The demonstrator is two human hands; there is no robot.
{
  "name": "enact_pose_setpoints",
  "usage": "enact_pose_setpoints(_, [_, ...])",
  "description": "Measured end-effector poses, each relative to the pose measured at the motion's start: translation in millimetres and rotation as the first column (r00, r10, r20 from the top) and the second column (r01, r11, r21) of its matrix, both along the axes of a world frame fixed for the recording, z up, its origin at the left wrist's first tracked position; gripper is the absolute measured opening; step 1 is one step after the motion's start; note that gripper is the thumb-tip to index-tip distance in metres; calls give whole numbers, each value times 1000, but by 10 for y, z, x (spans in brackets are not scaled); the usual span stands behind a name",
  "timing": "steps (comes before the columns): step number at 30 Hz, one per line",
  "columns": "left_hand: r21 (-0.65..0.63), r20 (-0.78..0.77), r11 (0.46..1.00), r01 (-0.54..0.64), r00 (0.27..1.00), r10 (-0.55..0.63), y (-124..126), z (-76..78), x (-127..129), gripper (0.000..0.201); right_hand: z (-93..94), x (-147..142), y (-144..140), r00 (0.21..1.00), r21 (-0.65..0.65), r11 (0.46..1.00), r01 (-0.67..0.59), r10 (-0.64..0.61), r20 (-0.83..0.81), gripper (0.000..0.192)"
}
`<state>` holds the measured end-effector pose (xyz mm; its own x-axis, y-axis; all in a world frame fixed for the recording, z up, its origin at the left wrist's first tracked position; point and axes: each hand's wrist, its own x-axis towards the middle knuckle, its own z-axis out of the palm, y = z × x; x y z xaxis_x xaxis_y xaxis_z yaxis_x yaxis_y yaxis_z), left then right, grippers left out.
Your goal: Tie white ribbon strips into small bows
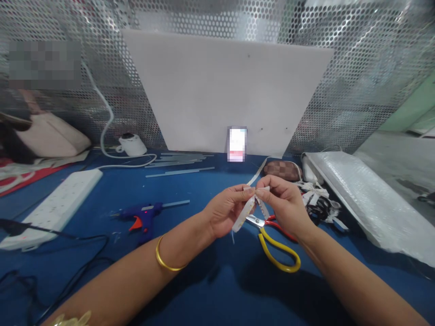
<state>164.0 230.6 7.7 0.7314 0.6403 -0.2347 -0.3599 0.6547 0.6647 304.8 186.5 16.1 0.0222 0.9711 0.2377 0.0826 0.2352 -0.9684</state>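
Hands (pixel 254 203) pinching white ribbon (pixel 245 213) above scissors (pixel 277 246)

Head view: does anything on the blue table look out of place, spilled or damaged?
Nothing looks damaged or spilled. Both hands, left hand and right hand, pinch a white ribbon above the yellow-handled scissors. The blue glue gun lies on its side, with loose black cables trailing nearby.
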Motion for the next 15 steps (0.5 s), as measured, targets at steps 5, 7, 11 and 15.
enact_pose_setpoints(5, [-176,43,982,64,997,-58,-19,70,-25,10,69,21,-73,993,38,999,-17,13,116,15])
enact_pose_setpoints(7, [-196,60,975,102,994,-92,-8,53,-20,7,65,26,-71,977,111,994,16,-39,210,14])
enact_pose_setpoints(11, [-122,-91,992,18,995,-29,60,-105,34,10,-94,2,45,933,109,982,152,-179,313,15])
enact_pose_setpoints(15, [143,-190,960,-239,946,263,109,-172,65,18,-206,-17,159,983,-77,986,151,-141,115,17])
